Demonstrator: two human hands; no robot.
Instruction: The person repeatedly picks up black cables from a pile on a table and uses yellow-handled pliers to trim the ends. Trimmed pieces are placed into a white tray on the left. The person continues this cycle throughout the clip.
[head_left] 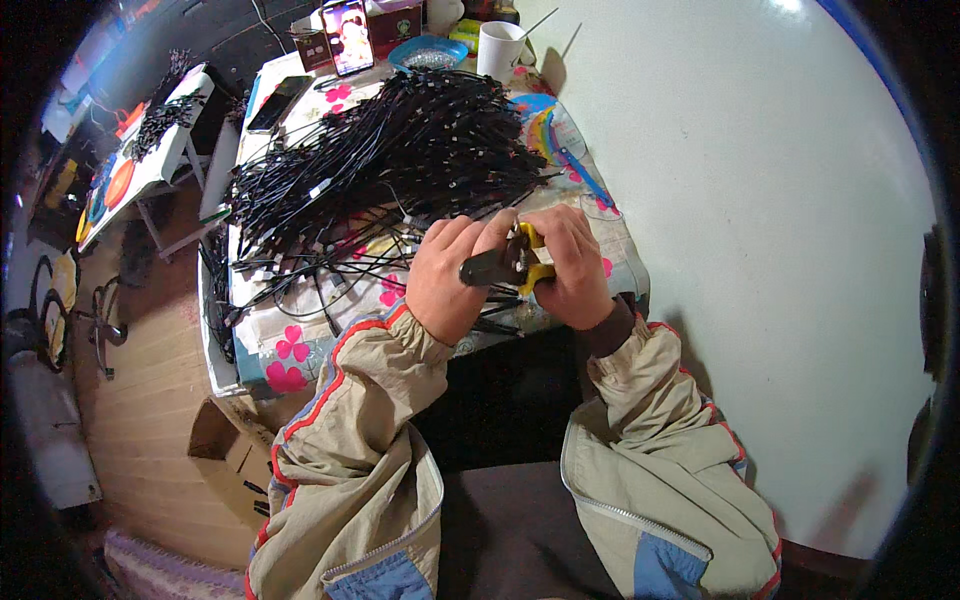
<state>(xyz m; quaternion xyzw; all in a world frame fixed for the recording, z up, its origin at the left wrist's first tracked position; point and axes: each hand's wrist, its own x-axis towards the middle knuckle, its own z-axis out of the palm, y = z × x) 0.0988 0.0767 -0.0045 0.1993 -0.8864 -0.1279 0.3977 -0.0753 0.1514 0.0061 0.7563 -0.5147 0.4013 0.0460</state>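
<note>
My right hand (572, 270) is closed around pliers with yellow handles (538, 276), held above the table's near edge. A dark, blunt piece (487, 268) juts out to the left of the handles; whether it belongs to the pliers I cannot tell. Right beside it my left hand (450, 280) has its fingers curled in, the tips meeting the pliers' head. What those fingers grip is hidden. Just beyond both hands lies a large heap of thin black cables (400, 150), many with small connectors at their ends. Several loose cable ends (335, 290) spread toward the near left.
A flowered cloth (290, 350) covers the table. At the back stand a lit phone (347, 38), a blue dish (428, 52) and a white cup (498, 50). Another phone (280, 104) lies back left. A white wall (760, 220) borders the right; a cardboard box (228, 450) sits lower left.
</note>
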